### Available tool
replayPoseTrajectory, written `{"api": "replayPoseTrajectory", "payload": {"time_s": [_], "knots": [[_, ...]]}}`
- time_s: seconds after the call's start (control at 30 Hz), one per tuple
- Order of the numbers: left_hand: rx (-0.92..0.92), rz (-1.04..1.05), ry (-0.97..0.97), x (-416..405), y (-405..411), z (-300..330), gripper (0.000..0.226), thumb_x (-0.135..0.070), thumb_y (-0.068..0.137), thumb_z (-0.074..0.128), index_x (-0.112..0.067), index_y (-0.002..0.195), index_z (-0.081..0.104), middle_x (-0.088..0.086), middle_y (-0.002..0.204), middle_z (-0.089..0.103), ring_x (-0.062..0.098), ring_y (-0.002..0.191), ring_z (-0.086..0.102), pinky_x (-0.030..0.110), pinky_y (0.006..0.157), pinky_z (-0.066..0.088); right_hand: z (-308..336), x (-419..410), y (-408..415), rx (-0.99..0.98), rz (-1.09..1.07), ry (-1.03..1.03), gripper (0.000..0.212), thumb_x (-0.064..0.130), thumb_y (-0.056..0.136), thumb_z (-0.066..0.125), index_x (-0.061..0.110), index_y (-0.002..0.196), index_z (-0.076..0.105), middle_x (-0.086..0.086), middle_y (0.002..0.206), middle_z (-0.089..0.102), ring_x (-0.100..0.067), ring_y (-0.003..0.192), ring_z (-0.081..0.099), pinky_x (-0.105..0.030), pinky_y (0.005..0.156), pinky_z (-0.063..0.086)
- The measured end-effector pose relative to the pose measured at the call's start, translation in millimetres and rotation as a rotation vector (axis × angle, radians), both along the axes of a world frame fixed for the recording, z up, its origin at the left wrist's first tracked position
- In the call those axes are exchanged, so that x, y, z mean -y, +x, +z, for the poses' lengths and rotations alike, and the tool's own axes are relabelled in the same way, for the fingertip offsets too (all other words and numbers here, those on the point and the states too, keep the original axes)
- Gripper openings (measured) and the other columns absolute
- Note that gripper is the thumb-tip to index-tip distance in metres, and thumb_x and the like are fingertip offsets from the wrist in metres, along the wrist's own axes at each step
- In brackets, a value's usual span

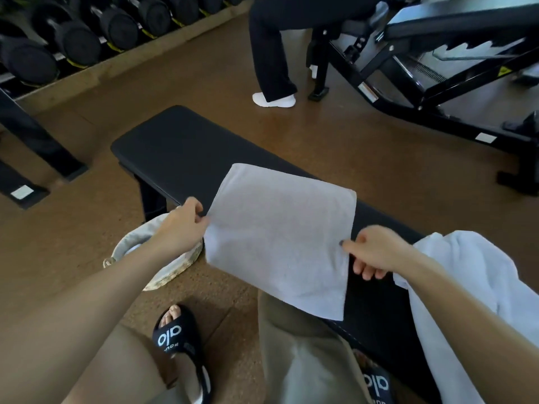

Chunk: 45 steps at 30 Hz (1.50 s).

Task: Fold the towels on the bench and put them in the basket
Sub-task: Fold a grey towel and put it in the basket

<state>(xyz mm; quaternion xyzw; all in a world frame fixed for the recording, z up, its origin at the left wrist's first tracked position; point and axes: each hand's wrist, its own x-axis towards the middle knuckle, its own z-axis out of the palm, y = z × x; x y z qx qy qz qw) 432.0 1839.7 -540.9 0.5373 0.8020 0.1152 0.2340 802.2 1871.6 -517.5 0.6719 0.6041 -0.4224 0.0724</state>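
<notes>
A white towel (pixel 280 237) is stretched flat in the air over the black bench (pixel 175 153). My left hand (pixel 183 225) pinches its left edge. My right hand (pixel 376 252) pinches its right edge with thumb and forefinger. More white towels (pixel 472 287) lie in a loose heap on the bench at the right, under my right forearm. A woven basket (pixel 172 272) with a pale liner stands on the floor to the left of the bench, partly hidden by my left arm.
A dumbbell rack (pixel 87 33) lines the far left. Another person (pixel 274 53) sits on a black weight machine (pixel 423 71) at the back right. My feet in black slides (pixel 178 336) rest on the brown floor between basket and bench.
</notes>
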Motion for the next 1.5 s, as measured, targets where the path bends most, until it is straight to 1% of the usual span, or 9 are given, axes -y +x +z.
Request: {"api": "replayPoseTrajectory", "payload": {"time_s": [0.1, 0.2, 0.33, 0.43, 0.6, 0.8, 1.07, 1.3, 1.5], "knots": [[-0.014, -0.04, 0.093, -18.9, 7.6, 4.3, 0.031, -0.031, 0.101, 0.054, -0.018, 0.128, 0.046, 0.001, 0.109, 0.06, 0.021, 0.093, 0.06, 0.047, 0.086, 0.054, -9.3, -24.0, -2.8, -0.008, -0.122, 0.383, 0.025, 0.038, 0.098, 0.059, 0.013, 0.101, 0.057, -0.004, 0.087, 0.069, -0.02, 0.074, 0.066, -0.036, 0.061, 0.052], [0.002, -0.073, 0.102, -41.7, 13.3, 0.5, 0.045, -0.032, 0.1, 0.054, -0.018, 0.141, 0.043, 0.002, 0.129, 0.053, 0.023, 0.109, 0.057, 0.043, 0.092, 0.051, -20.7, -49.0, -7.9, -0.079, -0.191, 0.511, 0.029, 0.029, 0.098, 0.061, 0.013, 0.121, 0.054, -0.003, 0.106, 0.06, -0.015, 0.086, 0.056, -0.033, 0.069, 0.043], [0.083, -0.049, 0.1, -74.4, 18.9, -5.5, 0.055, -0.031, 0.098, 0.059, -0.017, 0.147, 0.04, 0.007, 0.134, 0.05, 0.024, 0.113, 0.054, 0.036, 0.089, 0.046, -23.5, -74.6, -9.4, -0.178, -0.387, 0.442, 0.041, 0.023, 0.098, 0.062, 0.011, 0.136, 0.052, -0.005, 0.12, 0.06, -0.018, 0.099, 0.053, -0.032, 0.083, 0.042], [0.13, -0.008, 0.139, -96.9, 18.6, -6.8, 0.055, -0.029, 0.099, 0.06, -0.014, 0.148, 0.041, 0.006, 0.131, 0.054, 0.019, 0.108, 0.056, 0.028, 0.082, 0.042, -27.6, -86.1, -7.5, -0.14, -0.367, 0.413, 0.044, 0.021, 0.097, 0.064, 0.012, 0.138, 0.053, -0.007, 0.128, 0.061, -0.021, 0.106, 0.055, -0.031, 0.086, 0.041], [0.14, 0.001, 0.23, -124.3, 17.2, -14.6, 0.043, -0.028, 0.1, 0.06, -0.016, 0.14, 0.054, 0.003, 0.125, 0.06, 0.014, 0.105, 0.057, 0.012, 0.067, 0.036, -35.0, -96.5, -5.4, -0.138, -0.378, 0.405, 0.036, 0.022, 0.095, 0.066, 0.014, 0.13, 0.063, -0.004, 0.12, 0.065, -0.02, 0.104, 0.058, -0.03, 0.085, 0.042], [0.048, -0.106, 0.24, -144.1, 11.4, -24.0, 0.035, -0.028, 0.101, 0.059, -0.025, 0.135, 0.06, 0.003, 0.11, 0.058, 0.013, 0.091, 0.055, 0.013, 0.065, 0.035, -48.4, -100.4, -4.7, -0.189, -0.509, 0.472, 0.014, 0.02, 0.092, 0.066, 0.024, 0.105, 0.067, 0.006, 0.101, 0.067, -0.016, 0.094, 0.062, -0.032, 0.074, 0.045], [-0.059, -0.19, 0.266, -150.4, 9.3, -22.2, 0.01, -0.025, 0.098, 0.056, -0.027, 0.101, 0.066, -0.001, 0.098, 0.054, 0.015, 0.083, 0.058, 0.036, 0.073, 0.054, -47.4, -100.2, -1.0, -0.205, -0.411, 0.503, 0.011, 0.02, 0.095, 0.062, 0.025, 0.103, 0.069, 0.009, 0.097, 0.067, -0.004, 0.088, 0.059, -0.022, 0.066, 0.041], [-0.023, -0.168, 0.277, -153.6, 2.0, -26.2, 0.009, -0.021, 0.098, 0.059, -0.023, 0.097, 0.068, -0.001, 0.101, 0.058, 0.011, 0.085, 0.057, 0.018, 0.068, 0.04, -42.5, -115.8, -3.3, -0.217, -0.35, 0.36, 0.006, 0.018, 0.098, 0.059, 0.023, 0.097, 0.063, 0.003, 0.096, 0.064, -0.012, 0.088, 0.059, -0.026, 0.064, 0.04], [-0.019, -0.189, 0.298, -153.0, -1.6, -27.7, 0.009, -0.018, 0.1, 0.057, -0.021, 0.099, 0.066, 0.002, 0.101, 0.058, 0.01, 0.084, 0.053, 0.019, 0.068, 0.038, -39.5, -121.7, -0.5, -0.354, -0.461, 0.293, 0.011, 0.014, 0.095, 0.061, 0.019, 0.1, 0.07, 0.0, 0.103, 0.065, -0.015, 0.097, 0.059, -0.03, 0.075, 0.044]]}}
